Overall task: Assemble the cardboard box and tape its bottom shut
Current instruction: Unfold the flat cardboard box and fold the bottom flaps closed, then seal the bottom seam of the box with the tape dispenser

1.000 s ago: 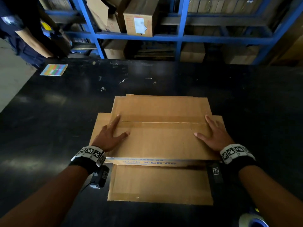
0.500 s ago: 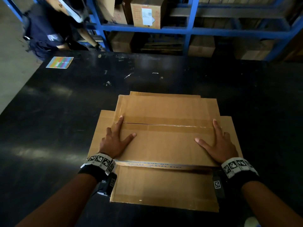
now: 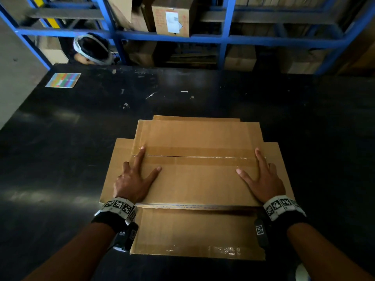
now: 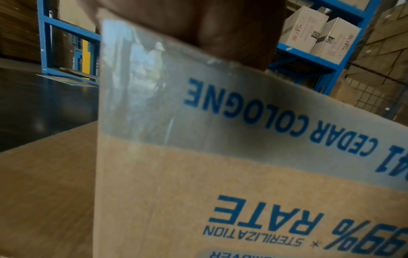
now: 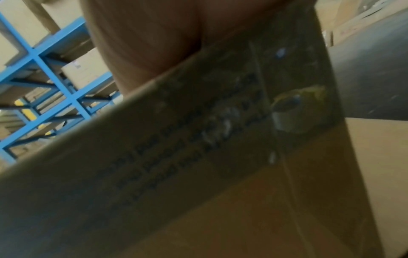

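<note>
A brown cardboard box (image 3: 196,179) stands on the black table with two large flaps folded shut on top, meeting at a seam (image 3: 198,157) lined with old tape strips. Other flaps lie splayed flat on the table around it. My left hand (image 3: 136,175) presses flat on the near flap at its left edge, index finger reaching the seam. My right hand (image 3: 261,177) presses flat at the right edge. The left wrist view shows the box side (image 4: 220,174) with blue print and glossy tape under my palm. A tape roll (image 3: 302,272) peeks in at the bottom right.
Blue steel shelving (image 3: 225,39) loaded with cartons runs along the table's far edge. Another person's head (image 3: 92,49) with a headset shows behind the far left corner. A striped colour card (image 3: 63,80) lies on the table (image 3: 60,159) there.
Both hands stay pressed on the near flap, the left index finger now reaching the seam. The other person has ducked lower behind the table.
</note>
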A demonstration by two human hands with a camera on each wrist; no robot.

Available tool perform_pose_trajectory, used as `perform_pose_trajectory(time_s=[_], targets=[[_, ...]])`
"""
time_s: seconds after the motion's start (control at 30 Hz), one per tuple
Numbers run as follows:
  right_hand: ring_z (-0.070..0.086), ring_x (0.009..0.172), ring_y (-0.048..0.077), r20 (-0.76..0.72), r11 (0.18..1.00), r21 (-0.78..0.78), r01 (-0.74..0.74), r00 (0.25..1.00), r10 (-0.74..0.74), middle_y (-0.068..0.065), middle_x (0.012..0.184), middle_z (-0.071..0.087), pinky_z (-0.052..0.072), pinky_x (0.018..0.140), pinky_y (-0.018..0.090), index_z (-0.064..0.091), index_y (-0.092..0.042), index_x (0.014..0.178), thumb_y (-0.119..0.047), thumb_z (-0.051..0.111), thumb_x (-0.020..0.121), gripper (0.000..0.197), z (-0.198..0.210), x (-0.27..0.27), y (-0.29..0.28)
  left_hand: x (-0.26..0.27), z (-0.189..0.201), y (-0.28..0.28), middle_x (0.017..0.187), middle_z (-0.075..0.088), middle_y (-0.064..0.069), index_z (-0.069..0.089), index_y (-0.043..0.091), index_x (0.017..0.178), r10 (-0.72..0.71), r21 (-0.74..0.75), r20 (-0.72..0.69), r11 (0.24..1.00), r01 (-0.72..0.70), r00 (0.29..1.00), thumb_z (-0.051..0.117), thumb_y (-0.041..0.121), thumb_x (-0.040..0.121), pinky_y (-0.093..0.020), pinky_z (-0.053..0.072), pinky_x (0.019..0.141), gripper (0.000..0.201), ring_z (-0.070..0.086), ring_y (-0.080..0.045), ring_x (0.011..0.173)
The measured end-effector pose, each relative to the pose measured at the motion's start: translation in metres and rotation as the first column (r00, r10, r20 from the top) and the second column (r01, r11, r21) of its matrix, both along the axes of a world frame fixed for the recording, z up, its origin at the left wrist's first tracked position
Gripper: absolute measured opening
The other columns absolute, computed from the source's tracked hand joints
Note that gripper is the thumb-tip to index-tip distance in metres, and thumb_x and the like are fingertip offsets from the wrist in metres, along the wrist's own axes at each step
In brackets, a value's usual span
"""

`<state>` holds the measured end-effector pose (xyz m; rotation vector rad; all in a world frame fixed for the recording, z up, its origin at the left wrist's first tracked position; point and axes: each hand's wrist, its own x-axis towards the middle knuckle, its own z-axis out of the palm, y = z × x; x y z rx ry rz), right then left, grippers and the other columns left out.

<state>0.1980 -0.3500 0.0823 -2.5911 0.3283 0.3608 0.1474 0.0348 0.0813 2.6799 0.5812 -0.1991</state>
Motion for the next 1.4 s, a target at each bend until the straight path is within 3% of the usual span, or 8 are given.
perform_pose_trajectory(time_s=[0.3,0.47,0.67,0.87,0.97,1.13,1.27,1.4], targets=[[0.056,0.12,0.041,0.016,1.0,0.02,0.005,1.0,-0.005,0.011,0.145,0.038,0.049,0.096,0.05,-0.001,-0.057,0.151,-0.085,0.05,0.074,0.097,-0.005,0.004,-0.003,0.002,-0.002,0.004,0.141,0.046,-0.018,-0.006,0.068,0.149,0.011,-0.042,0.009,0.999,-0.011,1.0,0.043,0.089,0.079,-0.063,0.051,0.096,0.088,0.061,-0.053,0.113],[0.057,0.118,0.041,0.018,0.999,0.032,0.0,1.0,0.0,0.011,0.144,0.039,0.05,0.095,0.05,-0.001,-0.057,0.151,-0.087,0.048,0.072,0.098,-0.005,0.004,-0.004,0.001,0.0,-0.006,0.16,0.02,-0.017,0.016,0.05,0.157,0.014,0.0,0.158,1.0,-0.014,0.987,0.058,0.077,0.083,-0.068,0.044,0.105,0.09,0.044,-0.052,0.134],[0.055,0.121,0.04,0.002,0.999,0.045,0.008,1.0,-0.008,0.009,0.145,0.037,0.048,0.096,0.049,-0.004,-0.06,0.15,-0.087,0.049,0.074,0.097,-0.005,0.003,-0.003,0.01,0.001,-0.092,0.173,0.01,0.0,0.026,0.035,0.16,-0.425,0.06,0.295,0.902,0.427,0.856,0.06,0.052,0.088,-0.063,0.014,0.124,0.082,0.001,-0.029,0.16],[0.06,0.098,0.032,0.066,0.999,0.044,0.003,0.998,-0.006,0.008,0.138,0.042,0.044,0.08,0.035,0.003,-0.055,0.154,-0.059,0.04,0.097,0.068,-0.011,-0.011,0.003,0.021,-0.005,-0.203,0.173,-0.012,0.004,0.004,0.033,0.164,-0.654,0.082,0.187,0.754,0.652,0.733,0.037,0.053,0.1,-0.061,-0.002,0.126,0.075,-0.019,-0.025,0.158],[0.055,0.085,0.026,0.086,0.997,0.073,0.011,0.996,-0.017,0.009,0.138,0.045,0.04,0.075,0.031,0.006,-0.053,0.155,-0.044,0.034,0.103,0.06,-0.014,-0.013,0.003,0.017,-0.02,-0.225,0.173,-0.01,0.001,0.003,0.029,0.165,-0.671,0.172,0.089,0.738,0.652,0.736,0.022,0.056,0.102,-0.063,0.001,0.124,0.07,-0.015,-0.028,0.159],[0.06,0.098,0.03,0.02,0.939,0.313,0.142,0.988,-0.156,0.012,0.143,0.052,0.043,0.085,0.037,-0.01,-0.047,0.156,-0.035,0.037,0.104,0.072,-0.012,-0.027,-0.02,0.021,-0.025,-0.223,0.174,0.001,0.003,0.01,0.033,0.164,-0.662,0.165,0.098,0.747,0.644,0.743,0.022,0.061,0.102,-0.062,0.0,0.125,0.069,-0.005,-0.026,0.16],[0.05,0.13,0.03,0.124,0.898,0.337,0.283,0.932,-0.34,0.008,0.143,0.051,0.04,0.106,0.045,0.023,-0.031,0.157,-0.03,0.044,0.094,0.066,-0.024,-0.074,-0.061,0.022,-0.025,-0.223,0.174,0.008,0.003,0.013,0.034,0.163,-0.661,0.171,0.107,0.748,0.641,0.743,0.022,0.062,0.101,-0.062,0.001,0.125,0.069,0.003,-0.026,0.16],[0.05,0.125,0.038,0.267,0.855,0.162,0.492,0.813,-0.518,0.018,0.132,0.053,0.041,0.105,0.052,0.049,-0.016,0.141,-0.009,0.066,0.079,0.064,-0.046,-0.139,-0.119,0.021,-0.025,-0.224,0.173,0.015,0.001,0.021,0.032,0.162,-0.654,0.177,0.138,0.755,0.632,0.744,0.023,0.062,0.1,-0.063,0.007,0.124,0.069,0.01,-0.029,0.159]])
